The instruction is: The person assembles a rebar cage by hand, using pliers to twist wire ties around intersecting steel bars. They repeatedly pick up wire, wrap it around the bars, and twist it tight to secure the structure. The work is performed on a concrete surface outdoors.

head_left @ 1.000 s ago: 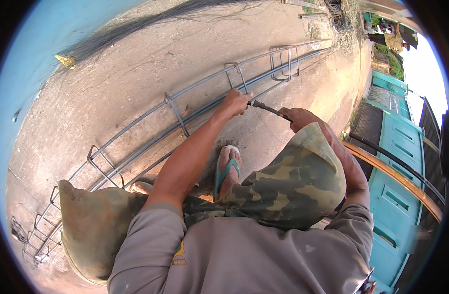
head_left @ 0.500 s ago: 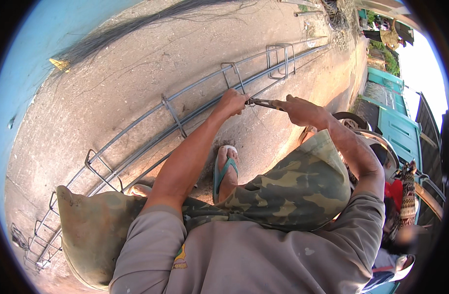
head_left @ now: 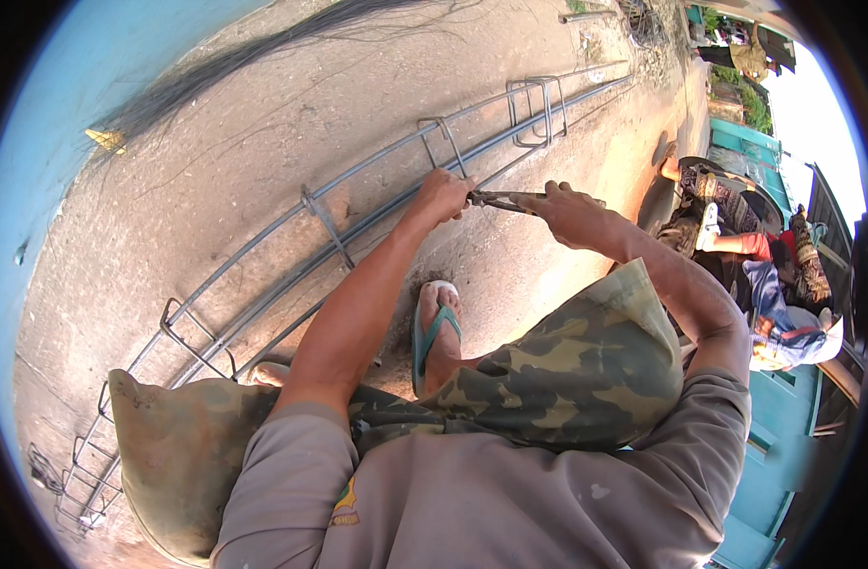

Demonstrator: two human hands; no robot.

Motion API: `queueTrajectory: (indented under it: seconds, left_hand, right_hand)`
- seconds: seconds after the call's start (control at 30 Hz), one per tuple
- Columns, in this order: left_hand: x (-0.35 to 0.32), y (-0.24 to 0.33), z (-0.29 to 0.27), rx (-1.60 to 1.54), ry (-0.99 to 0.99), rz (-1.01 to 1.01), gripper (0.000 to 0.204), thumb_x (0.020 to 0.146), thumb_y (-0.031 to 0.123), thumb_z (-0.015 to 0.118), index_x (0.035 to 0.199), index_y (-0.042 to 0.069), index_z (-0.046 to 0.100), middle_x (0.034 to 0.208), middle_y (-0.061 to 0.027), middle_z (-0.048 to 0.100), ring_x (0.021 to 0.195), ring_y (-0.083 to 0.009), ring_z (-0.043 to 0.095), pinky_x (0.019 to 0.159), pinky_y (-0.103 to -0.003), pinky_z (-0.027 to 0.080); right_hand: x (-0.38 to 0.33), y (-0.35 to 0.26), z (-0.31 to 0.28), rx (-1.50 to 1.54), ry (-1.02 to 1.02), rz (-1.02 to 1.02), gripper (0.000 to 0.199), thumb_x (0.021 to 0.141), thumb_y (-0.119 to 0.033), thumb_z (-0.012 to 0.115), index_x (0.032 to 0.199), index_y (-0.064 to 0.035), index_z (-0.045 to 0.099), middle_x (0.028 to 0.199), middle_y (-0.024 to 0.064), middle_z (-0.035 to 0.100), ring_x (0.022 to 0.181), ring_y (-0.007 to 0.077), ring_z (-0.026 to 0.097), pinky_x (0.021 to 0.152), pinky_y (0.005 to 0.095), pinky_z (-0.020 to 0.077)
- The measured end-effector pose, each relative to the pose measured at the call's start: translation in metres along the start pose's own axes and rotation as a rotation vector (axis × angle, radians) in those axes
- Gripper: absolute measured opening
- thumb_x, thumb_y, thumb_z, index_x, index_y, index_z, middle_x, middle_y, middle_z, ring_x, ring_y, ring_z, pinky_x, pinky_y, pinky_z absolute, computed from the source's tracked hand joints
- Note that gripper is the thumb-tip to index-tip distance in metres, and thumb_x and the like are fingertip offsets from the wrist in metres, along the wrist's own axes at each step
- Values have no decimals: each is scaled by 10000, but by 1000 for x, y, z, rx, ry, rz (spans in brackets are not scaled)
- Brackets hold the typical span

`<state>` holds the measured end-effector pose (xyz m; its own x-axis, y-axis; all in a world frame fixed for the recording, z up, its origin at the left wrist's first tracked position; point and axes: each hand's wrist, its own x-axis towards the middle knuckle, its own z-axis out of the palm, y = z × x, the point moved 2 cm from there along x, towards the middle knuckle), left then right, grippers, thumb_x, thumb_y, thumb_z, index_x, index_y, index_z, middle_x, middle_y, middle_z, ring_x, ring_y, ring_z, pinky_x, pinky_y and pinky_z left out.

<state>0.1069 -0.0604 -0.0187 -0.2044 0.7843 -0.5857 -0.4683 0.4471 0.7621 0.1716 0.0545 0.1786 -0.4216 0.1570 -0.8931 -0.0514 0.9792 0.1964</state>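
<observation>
Both my arms reach forward over a long cage of steel reinforcing bars [head_left: 328, 226] with rectangular stirrups, lying on the ground. My left hand [head_left: 443, 196] is closed against the bars, just below a stirrup [head_left: 440, 140]; what its fingers pinch is hidden. In my right hand [head_left: 574, 216] are the handles of dark metal pincers [head_left: 498, 200], their two handles slightly apart. The pincers' jaws meet the fingers of my left hand at the cage, and the tip is too small to make out.
A bundle of thin dark wire [head_left: 235, 71] lies at the upper left, beside a yellow piece [head_left: 106, 141] and a blue surface [head_left: 50, 123]. My sandalled foot [head_left: 438, 337] stands near the cage. People with a motorbike [head_left: 756, 204] are at the right, before turquoise panels [head_left: 770, 455].
The pincers' handles have spread a little apart. My hands stay at nearly the same spot on the cage. At the right, the people and motorbike have moved farther ahead.
</observation>
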Motion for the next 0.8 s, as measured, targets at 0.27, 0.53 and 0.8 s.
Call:
queueTrajectory:
  seconds: [0.27, 0.53, 0.8]
  left_hand:
    - [4, -4, 3, 26, 31, 63, 506, 936, 450, 573, 724, 4, 683, 573, -101, 596, 459, -179, 525, 447, -352, 399]
    - [-8, 4, 1, 347, 146, 163, 381, 931, 320, 579, 838, -34, 687, 777, -155, 673, 736, -278, 652, 661, -393, 503]
    - [-66, -10, 33, 983, 502, 989, 403, 888, 100, 511, 1283, 21, 517, 1321, -191, 546, 1297, -344, 470, 1051, -482, 359]
  right_hand:
    - [-8, -4, 24, -167, 242, -17, 588, 880, -49, 551, 1435, -181, 408, 937, 171, 616, 812, 337, 643, 711, 483, 525]
    - [5, 11, 48, 653, -85, 61, 385, 980, -135, 518, 1355, -105, 436, 767, 105, 596, 698, 219, 656, 608, 377, 520]
    - [8, 22, 74, 1438, -343, 92, 195, 1012, -183, 498, 1124, -24, 477, 765, 59, 572, 612, 163, 605, 538, 309, 528]
